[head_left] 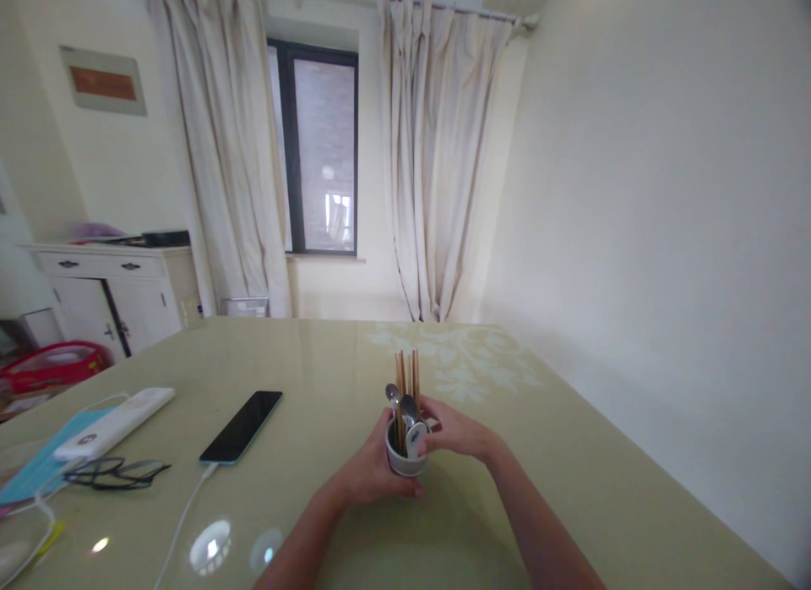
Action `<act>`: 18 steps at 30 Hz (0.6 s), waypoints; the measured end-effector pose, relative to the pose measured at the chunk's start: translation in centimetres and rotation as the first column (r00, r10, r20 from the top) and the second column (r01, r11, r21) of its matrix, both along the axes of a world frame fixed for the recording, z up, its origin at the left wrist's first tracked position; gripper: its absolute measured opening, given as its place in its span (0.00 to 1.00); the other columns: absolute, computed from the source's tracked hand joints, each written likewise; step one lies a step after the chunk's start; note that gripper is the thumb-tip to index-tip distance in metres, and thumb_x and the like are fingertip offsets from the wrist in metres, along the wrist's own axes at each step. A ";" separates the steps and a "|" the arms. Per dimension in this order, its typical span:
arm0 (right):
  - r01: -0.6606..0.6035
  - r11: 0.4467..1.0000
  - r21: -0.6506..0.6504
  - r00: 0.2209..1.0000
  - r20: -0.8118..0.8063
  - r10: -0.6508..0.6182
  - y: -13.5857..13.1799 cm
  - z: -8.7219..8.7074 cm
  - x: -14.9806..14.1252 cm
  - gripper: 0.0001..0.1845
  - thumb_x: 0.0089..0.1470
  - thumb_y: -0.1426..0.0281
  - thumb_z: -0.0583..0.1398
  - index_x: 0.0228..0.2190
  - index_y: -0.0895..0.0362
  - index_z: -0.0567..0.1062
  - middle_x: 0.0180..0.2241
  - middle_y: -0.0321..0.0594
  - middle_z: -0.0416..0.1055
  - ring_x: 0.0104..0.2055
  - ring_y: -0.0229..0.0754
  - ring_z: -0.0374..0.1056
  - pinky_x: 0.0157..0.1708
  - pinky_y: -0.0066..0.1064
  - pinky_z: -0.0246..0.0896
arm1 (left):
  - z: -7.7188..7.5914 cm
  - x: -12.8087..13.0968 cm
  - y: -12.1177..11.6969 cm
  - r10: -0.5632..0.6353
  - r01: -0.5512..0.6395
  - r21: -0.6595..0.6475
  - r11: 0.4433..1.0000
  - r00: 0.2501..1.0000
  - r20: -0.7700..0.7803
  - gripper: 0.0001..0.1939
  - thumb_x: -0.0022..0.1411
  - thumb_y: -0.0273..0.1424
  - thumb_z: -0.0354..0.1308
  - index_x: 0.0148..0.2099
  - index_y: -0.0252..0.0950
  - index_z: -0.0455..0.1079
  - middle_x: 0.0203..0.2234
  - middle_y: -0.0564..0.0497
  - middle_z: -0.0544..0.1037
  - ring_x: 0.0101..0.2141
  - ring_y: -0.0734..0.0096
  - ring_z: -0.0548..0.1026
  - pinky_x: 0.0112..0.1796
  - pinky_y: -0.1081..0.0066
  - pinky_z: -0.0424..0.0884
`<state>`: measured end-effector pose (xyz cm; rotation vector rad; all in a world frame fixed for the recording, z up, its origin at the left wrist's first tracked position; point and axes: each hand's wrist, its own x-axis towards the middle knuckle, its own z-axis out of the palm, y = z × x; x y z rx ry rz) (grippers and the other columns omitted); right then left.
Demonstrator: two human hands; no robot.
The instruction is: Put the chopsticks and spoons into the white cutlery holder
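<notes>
A small grey-white cup (405, 465) stands on the glossy yellow-green table (570, 455), near its middle front. Wooden chopsticks (407, 377) and metal spoons (400, 401) stick up out of it. My left hand (371, 472) is wrapped round the cup's left side and base. My right hand (456, 434) closes on the cup's right rim, its fingers curled at the utensils; whether they pinch one I cannot make out.
On the table's left lie a black phone (242, 438) on a white cable, black glasses (114, 472), a white remote (114, 423) and a blue face mask (38, 467). A white wall runs along the right. A white cabinet (120, 290), curtains and a window stand behind.
</notes>
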<state>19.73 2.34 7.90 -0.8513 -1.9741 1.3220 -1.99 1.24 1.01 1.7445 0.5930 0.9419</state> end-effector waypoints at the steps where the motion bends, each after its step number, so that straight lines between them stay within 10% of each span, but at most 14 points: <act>1: 0.008 1.000 0.010 0.998 -0.057 -0.007 0.0 -0.2 -0.2 0.46 0.42 0.38 0.72 0.53 0.56 0.77 0.49 0.45 0.78 0.52 0.56 0.73 0.53 0.45 0.69 | -0.1 0.0 0.1 0.007 -0.007 0.004 1.000 1.000 -0.017 0.59 0.41 0.33 0.83 0.71 0.40 0.56 0.68 0.36 0.65 0.68 0.40 0.62 0.69 0.43 0.54; 11: 0.251 0.968 0.003 0.911 -0.337 -0.236 -0.5 -4.2 -1.5 0.36 0.61 0.36 0.57 0.43 0.56 0.79 0.42 0.45 0.79 0.48 0.53 0.74 0.53 0.44 0.68 | 0.0 -0.7 0.3 -0.117 0.121 -0.132 0.984 0.992 0.036 0.67 0.38 0.46 0.84 0.74 0.39 0.51 0.68 0.33 0.65 0.68 0.40 0.62 0.69 0.43 0.51; 18: 0.346 0.938 0.031 0.880 -0.356 -0.313 0.4 -5.4 -1.4 0.33 0.61 0.39 0.61 0.39 0.58 0.81 0.37 0.42 0.77 0.42 0.47 0.71 0.45 0.36 0.66 | 0.9 -2.0 1.0 0.054 -0.009 -0.226 0.974 0.980 0.194 0.48 0.52 0.62 0.69 0.66 0.41 0.66 0.63 0.37 0.72 0.62 0.44 0.70 0.60 0.51 0.65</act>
